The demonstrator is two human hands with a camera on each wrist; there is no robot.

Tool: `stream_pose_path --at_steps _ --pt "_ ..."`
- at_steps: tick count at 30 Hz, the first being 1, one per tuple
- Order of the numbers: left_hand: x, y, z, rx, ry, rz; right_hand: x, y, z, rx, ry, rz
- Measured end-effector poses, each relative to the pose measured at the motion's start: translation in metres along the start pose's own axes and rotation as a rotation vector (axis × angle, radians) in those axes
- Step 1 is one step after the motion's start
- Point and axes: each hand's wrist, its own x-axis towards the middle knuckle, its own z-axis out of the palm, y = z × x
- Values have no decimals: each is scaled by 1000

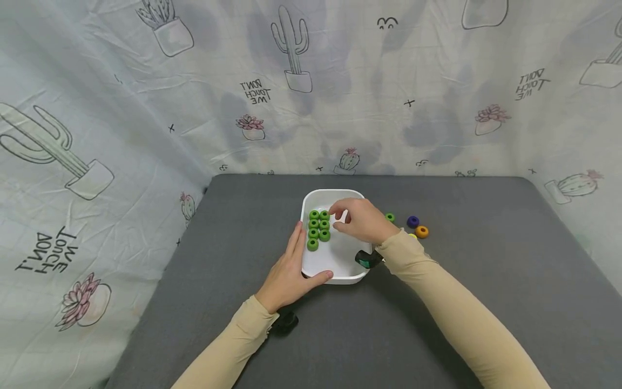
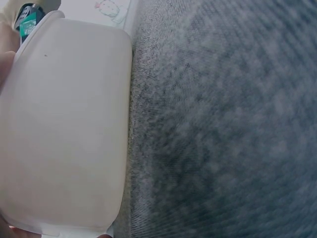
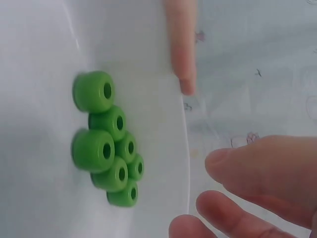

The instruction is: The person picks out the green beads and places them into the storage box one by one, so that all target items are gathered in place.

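Observation:
A white tray (image 1: 335, 270) lies on the table with several green beads (image 1: 312, 245) in two rows along its left side. In the right wrist view these beads (image 3: 92, 151) look barrel-shaped, each with a hole. My left hand (image 1: 288, 278) braces the tray's front left corner, its straight fingers along the left rim and its thumb across the front rim. Over the tray, just right of the beads' far end, hovers my right hand (image 1: 362, 220). Its thumb and fingers are slightly bent and apart, with nothing visible between them.
Right of the tray lie another green bead (image 1: 390, 217), a purple bead (image 1: 412, 221), an orange bead (image 1: 421, 232) and a yellow piece (image 1: 412, 235), partly hidden by my right arm. A grey cloth covers the table (image 1: 486, 259). A printed curtain (image 1: 340, 97) hangs behind.

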Motion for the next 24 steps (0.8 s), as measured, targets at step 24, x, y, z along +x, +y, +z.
stream_pose_path --at_steps 24 --pt "1 -1 1 -13 11 4 -40 65 -37 27 188 221"
